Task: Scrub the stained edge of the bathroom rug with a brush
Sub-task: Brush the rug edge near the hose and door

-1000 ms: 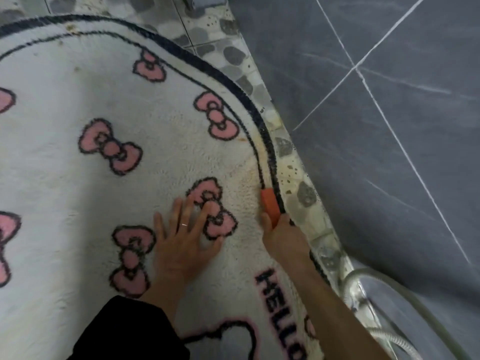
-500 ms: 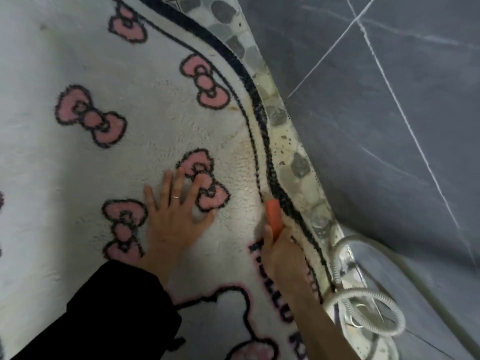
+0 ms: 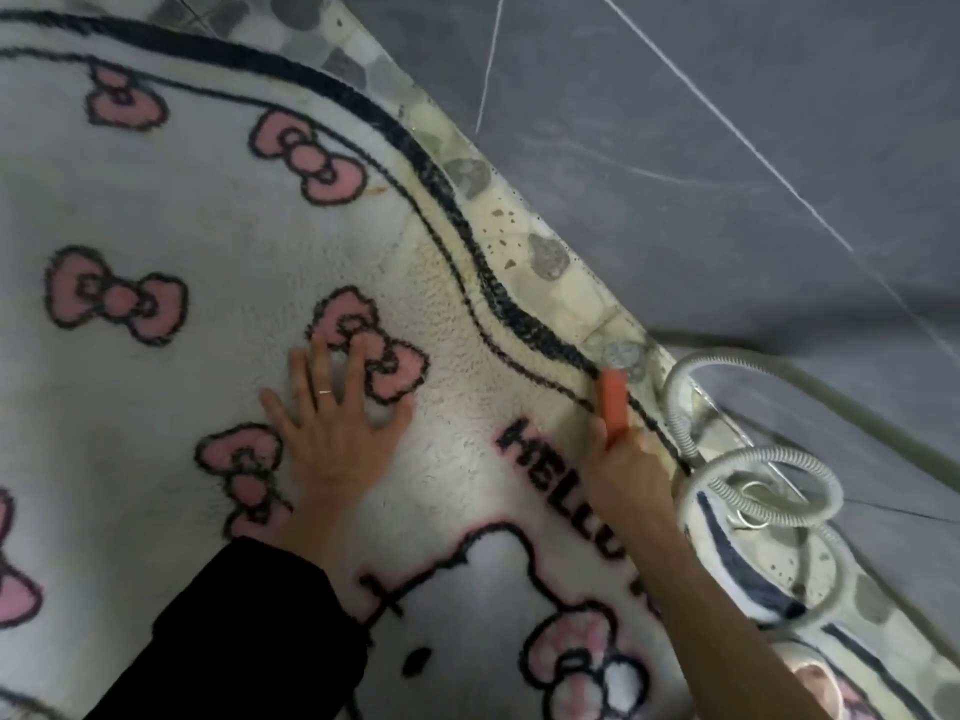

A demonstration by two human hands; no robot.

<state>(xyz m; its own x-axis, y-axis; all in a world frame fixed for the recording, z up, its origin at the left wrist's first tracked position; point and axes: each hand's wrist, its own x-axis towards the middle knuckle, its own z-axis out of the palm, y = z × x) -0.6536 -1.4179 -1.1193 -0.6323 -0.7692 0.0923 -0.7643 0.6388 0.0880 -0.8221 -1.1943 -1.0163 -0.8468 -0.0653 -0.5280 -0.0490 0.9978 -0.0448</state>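
Rug (image 3: 208, 226) fills the frame's left and centre. Left hand (image 3: 337, 423) lies flat mid-frame, fingers spread, pinning it. Right of it, the right hand (image 3: 623, 475) grips an orange brush (image 3: 614, 407) on the yellowed edge (image 3: 457, 252), which runs diagonally from upper left to lower right.
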